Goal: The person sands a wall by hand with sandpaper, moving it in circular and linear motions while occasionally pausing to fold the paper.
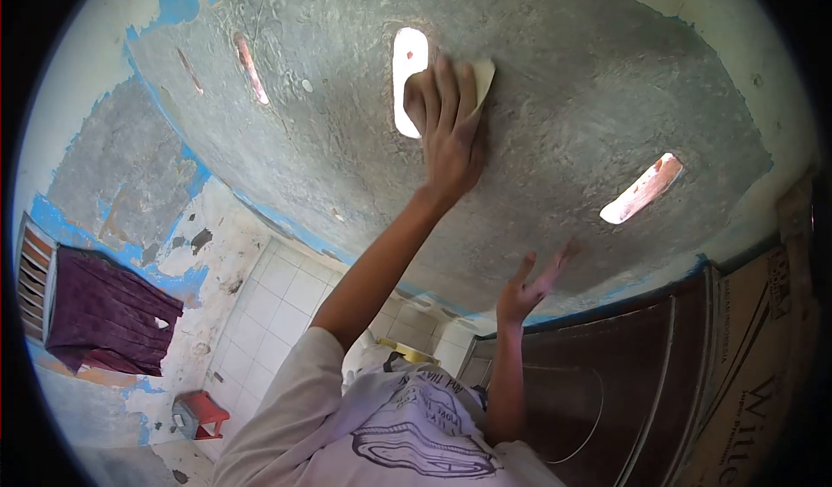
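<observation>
My left hand (pixel 451 136) reaches up and presses a sheet of sandpaper (pixel 486 78) against the grey plastered wall (pixel 537 80). Its fingers lie over the sheet, whose pale edge stands out to the right of them. The hand overlaps the right side of a bright oblong opening (pixel 410 45) in the wall. Lower and to the right, my right hand (pixel 523 295) is raised in front of the wall with thumb and fingers apart. It holds nothing, and its fingertips are smeared by motion. A second slanted opening (pixel 643 189) lies above it.
Narrower slots (pixel 251 69) cut the wall at upper left. A purple cloth (pixel 113 314) hangs by a louvred window (pixel 36 275). A red stool (pixel 205 413) stands on white tiles (pixel 286 292). At right are a dark door (pixel 598 374) and a printed cardboard sheet (pixel 754 374).
</observation>
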The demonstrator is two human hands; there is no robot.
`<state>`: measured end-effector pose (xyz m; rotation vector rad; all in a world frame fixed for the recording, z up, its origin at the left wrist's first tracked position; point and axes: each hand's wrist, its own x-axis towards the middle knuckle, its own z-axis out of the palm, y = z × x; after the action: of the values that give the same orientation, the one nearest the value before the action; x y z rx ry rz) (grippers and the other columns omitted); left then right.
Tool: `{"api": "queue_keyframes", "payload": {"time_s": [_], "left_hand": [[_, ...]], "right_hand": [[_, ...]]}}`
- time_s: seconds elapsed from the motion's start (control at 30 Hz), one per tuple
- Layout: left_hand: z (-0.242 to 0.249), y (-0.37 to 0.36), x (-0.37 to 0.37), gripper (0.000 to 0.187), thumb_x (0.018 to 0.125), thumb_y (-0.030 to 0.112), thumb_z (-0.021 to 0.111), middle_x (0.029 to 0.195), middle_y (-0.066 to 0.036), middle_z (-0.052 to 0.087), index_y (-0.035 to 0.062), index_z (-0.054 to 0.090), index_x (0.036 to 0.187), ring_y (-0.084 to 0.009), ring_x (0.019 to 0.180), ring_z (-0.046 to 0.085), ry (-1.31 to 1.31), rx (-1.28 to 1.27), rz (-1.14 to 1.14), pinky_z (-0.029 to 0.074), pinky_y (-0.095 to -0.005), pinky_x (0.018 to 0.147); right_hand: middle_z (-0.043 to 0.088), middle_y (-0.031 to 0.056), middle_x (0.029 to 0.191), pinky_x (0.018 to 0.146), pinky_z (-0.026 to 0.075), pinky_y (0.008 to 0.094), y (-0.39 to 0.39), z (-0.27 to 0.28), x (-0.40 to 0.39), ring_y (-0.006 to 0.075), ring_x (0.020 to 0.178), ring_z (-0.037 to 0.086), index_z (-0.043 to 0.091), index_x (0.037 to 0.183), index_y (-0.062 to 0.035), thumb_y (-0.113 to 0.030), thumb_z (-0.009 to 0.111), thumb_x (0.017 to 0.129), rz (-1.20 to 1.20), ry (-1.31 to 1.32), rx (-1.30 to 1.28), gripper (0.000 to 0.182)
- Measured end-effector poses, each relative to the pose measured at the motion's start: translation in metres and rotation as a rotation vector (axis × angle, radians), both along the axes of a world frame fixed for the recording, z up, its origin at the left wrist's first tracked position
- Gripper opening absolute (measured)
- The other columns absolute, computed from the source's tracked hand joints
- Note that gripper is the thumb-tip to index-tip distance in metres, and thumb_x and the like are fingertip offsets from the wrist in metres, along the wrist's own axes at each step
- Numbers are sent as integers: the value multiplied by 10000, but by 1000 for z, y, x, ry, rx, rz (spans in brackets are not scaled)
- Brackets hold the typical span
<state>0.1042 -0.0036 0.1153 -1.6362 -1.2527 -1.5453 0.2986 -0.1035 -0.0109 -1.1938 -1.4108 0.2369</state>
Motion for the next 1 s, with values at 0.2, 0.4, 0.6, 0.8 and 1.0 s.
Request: {"api": "queue_keyframes", "payload": {"time_s": [0.2,0.4,0.6,0.8,1.0], "left_hand": [[-111,-5,16,631,1057,162,439,1677,-320,71,-32,205,1611,-516,1550,-6,-83,-190,38,18,-641,1220],[-200,-23,19,648,1109,283,352,1675,-329,-14,-39,117,1619,-525,1539,-85,-307,-408,-93,-9,-667,1206],[-28,-11,-10,647,1067,256,408,1695,-276,60,6,198,1625,-533,1541,-7,-4,-126,-52,-8,-690,1194],[-128,-15,0,640,1106,335,301,1693,-286,-12,-10,157,1626,-491,1553,-79,-59,-278,36,-39,-662,1208],[-215,-42,30,650,1113,341,294,1667,-340,-50,-57,156,1607,-531,1534,-99,-324,-516,-170,-29,-639,1218]], "right_hand": [[-13,253,1703,1244,159,559,12,-4,-4,430,1574,22,163,1645,-66,-364,494,1079,59,14,-25,720],[-34,251,1703,1245,145,565,9,-7,0,422,1576,-10,140,1648,-70,-384,485,1082,72,-4,-39,734],[-55,250,1702,1253,104,560,12,-4,-22,412,1576,-34,128,1645,-52,-388,480,1083,77,140,-20,743],[-23,253,1703,1253,112,549,14,-7,-27,413,1577,-1,142,1642,-44,-369,475,1087,46,121,-18,725],[29,216,1714,1258,121,527,4,-11,-21,380,1584,43,181,1642,-60,-369,443,1098,67,147,-41,678]]}}
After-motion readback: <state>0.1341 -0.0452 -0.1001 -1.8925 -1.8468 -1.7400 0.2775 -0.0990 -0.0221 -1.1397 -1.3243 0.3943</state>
